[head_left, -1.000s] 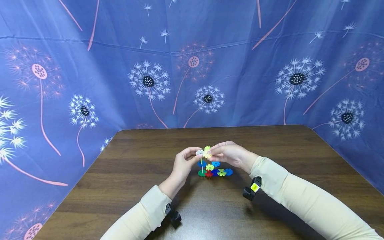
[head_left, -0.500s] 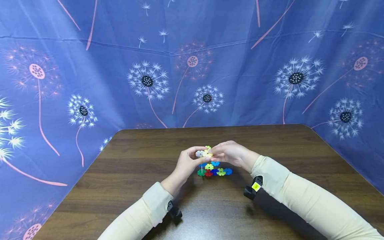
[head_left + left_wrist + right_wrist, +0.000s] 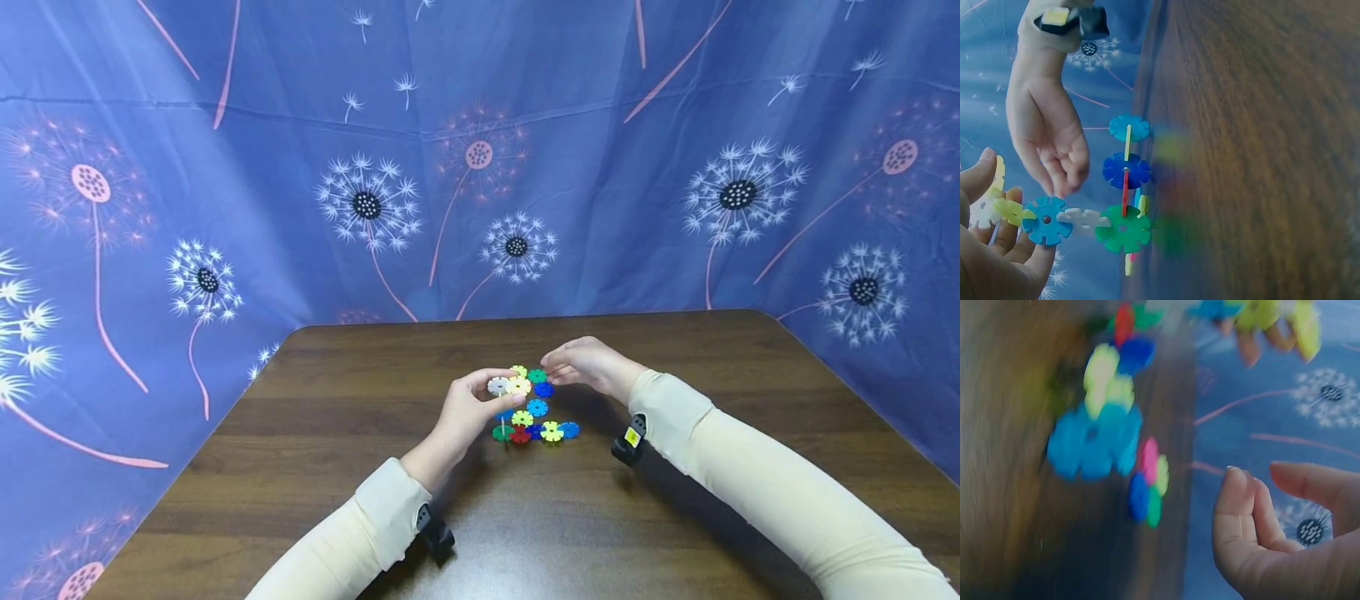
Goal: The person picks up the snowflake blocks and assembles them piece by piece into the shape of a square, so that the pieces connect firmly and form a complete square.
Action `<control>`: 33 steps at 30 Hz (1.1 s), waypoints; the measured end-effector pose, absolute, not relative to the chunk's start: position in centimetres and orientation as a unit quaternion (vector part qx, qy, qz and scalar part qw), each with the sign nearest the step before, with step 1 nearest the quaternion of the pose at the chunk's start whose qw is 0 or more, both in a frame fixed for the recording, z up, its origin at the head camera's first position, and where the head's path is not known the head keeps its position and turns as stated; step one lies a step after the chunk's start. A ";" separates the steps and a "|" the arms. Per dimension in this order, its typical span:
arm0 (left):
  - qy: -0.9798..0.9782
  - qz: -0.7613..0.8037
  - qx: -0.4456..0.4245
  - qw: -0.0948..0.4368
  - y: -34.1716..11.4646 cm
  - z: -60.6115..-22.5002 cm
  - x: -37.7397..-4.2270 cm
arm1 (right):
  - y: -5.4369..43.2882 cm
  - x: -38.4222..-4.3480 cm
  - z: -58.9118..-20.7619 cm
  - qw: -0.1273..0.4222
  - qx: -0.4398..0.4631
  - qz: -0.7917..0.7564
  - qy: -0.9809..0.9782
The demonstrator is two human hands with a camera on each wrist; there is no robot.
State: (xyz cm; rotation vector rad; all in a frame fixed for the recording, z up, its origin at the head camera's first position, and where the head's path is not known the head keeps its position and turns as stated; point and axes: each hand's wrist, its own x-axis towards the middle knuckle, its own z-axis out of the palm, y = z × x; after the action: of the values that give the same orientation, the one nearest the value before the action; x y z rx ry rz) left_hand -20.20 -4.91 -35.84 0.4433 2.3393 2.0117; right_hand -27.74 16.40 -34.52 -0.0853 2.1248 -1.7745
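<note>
A small frame of interlocking flower-shaped plastic discs stands on the table, its bottom row made of green, red [image 3: 520, 433], dark blue, yellow and light blue [image 3: 569, 430] discs. A column rises from the green disc [image 3: 1124, 229] through a white disc [image 3: 1084, 218] and a blue one [image 3: 1047, 220]. At the top my left hand [image 3: 467, 412] pinches the joined white [image 3: 498, 386] and yellow [image 3: 518, 385] discs between thumb and fingers. To the right of them my right hand [image 3: 596, 367] is in the air with nothing in it, thumb and fingertips apart [image 3: 1272, 519].
Beyond the frame lies a small group of discs, with green [image 3: 537, 376] and dark blue [image 3: 543, 389] ones near my right fingertips; pink [image 3: 1150, 461] and yellow discs show there too. The brown wooden table [image 3: 360, 367] ends at a blue dandelion-print cloth [image 3: 600, 167].
My right hand has let go of the yellow disc at the top and moved right and away, uncovering the green and dark blue discs. The left hand keeps its hold.
</note>
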 end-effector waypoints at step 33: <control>0.736 0.667 0.113 0.014 -4.8 -38.0 -21.3 | 15.8 -30.6 -38.2 0.136 -0.020 -0.374 0.917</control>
State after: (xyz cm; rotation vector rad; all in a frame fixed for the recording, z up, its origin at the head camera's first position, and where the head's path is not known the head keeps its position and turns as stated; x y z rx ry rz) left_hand -21.29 -4.82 -38.01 0.3529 2.2926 2.0776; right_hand -30.62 15.78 -38.20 -0.0586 2.6566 -1.0836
